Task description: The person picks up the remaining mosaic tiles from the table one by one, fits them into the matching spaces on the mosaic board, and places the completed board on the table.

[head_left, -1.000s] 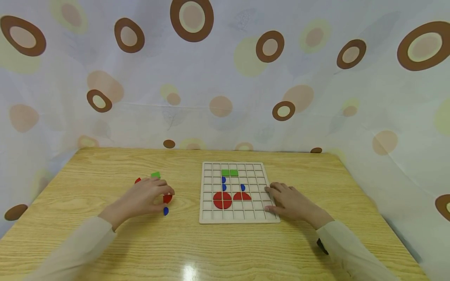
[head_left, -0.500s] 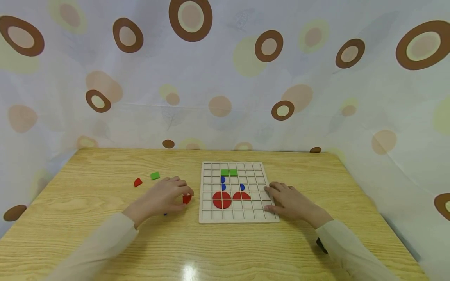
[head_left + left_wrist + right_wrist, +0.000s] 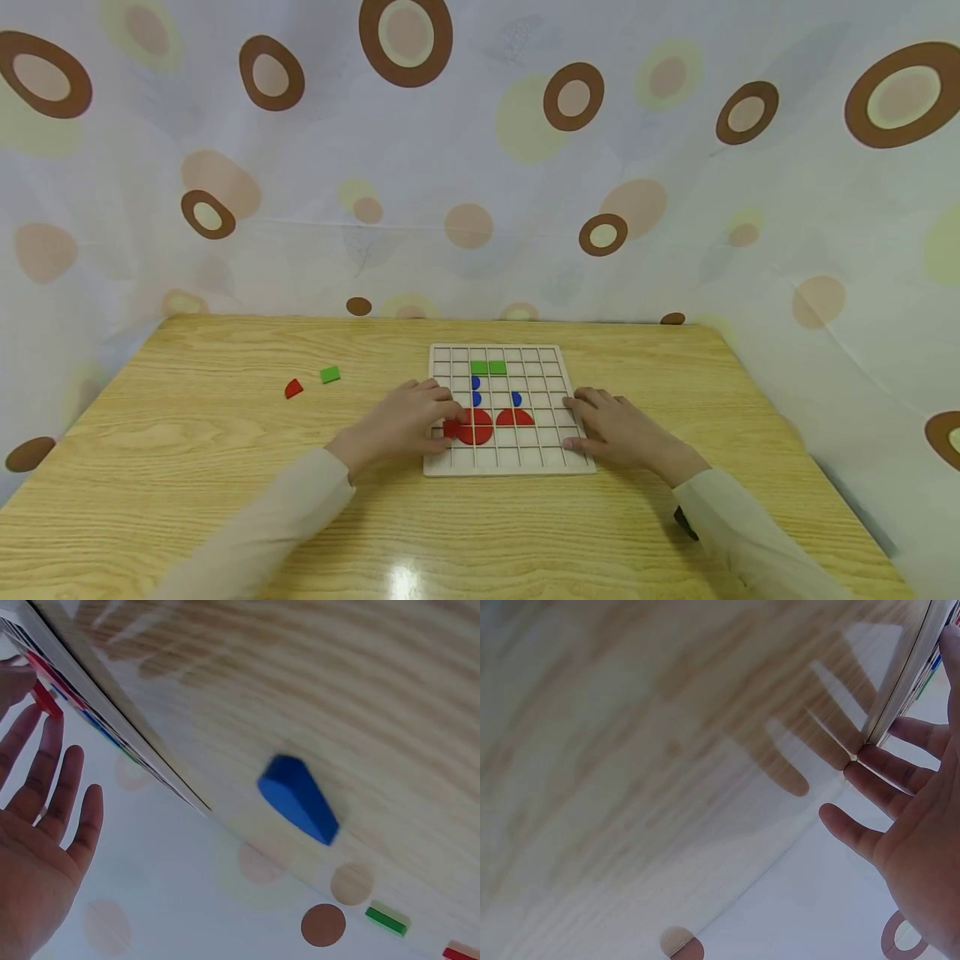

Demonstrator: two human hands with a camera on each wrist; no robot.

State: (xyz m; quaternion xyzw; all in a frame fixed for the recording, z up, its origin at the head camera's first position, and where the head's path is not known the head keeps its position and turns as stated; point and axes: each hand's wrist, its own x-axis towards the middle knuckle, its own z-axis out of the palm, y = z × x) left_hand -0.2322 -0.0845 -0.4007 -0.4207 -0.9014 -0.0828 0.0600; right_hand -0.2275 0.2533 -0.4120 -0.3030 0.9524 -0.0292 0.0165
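My left hand [image 3: 401,421] is over the left edge of a white gridded board [image 3: 528,457]. Between thumb and fingers it pinches a red quarter-circle tile [image 3: 46,699], just left of the red circle [image 3: 483,427] made of tiles on the board. In the left wrist view the other fingers extend loosely. My right hand [image 3: 621,432] rests at the board's right edge, fingers spread and fingertips touching it. Also on the grid are green square tiles [image 3: 488,367], blue half-round tiles [image 3: 476,392], a single blue one [image 3: 517,399] and a red half circle [image 3: 515,417].
On the wooden table [image 3: 480,533], left of the board, lie a red quarter-circle tile [image 3: 293,388] and a green tile [image 3: 330,374]. The left wrist view shows a blue half-round tile [image 3: 298,799] on the table, hidden in the head view. A patterned curtain [image 3: 480,167] surrounds the table.
My left hand has moved right with the red tile, from the loose tiles to the board's left edge. The blue tile left behind is now hidden in the head view. My right hand has stayed put.
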